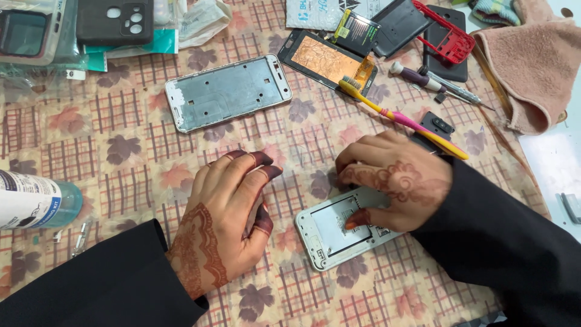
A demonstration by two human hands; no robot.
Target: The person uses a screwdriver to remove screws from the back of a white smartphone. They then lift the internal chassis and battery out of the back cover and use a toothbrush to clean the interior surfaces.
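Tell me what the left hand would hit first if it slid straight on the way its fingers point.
The left hand points up and right. Only bare patterned cloth lies ahead, then probably the yellow-and-pink toothbrush; depth is unclear.

Right hand [393, 188] covers the upper half of the opened phone [336, 233], and whatever its fingertips press there cannot be seen; the left hand [227, 212] hides its own palm and the cloth [121, 151] beneath, so whether it holds anything cannot be told. Cut off by the frame edges: bottle [33, 203] at left, phone case [27, 30] at top left, towel [532, 66] at top right, grey item [571, 207] at right, both black sleeves below. Toothbrush [399, 118] handle end passes behind the right hand; the small parts [82, 233] by the bottle are too small to identify.
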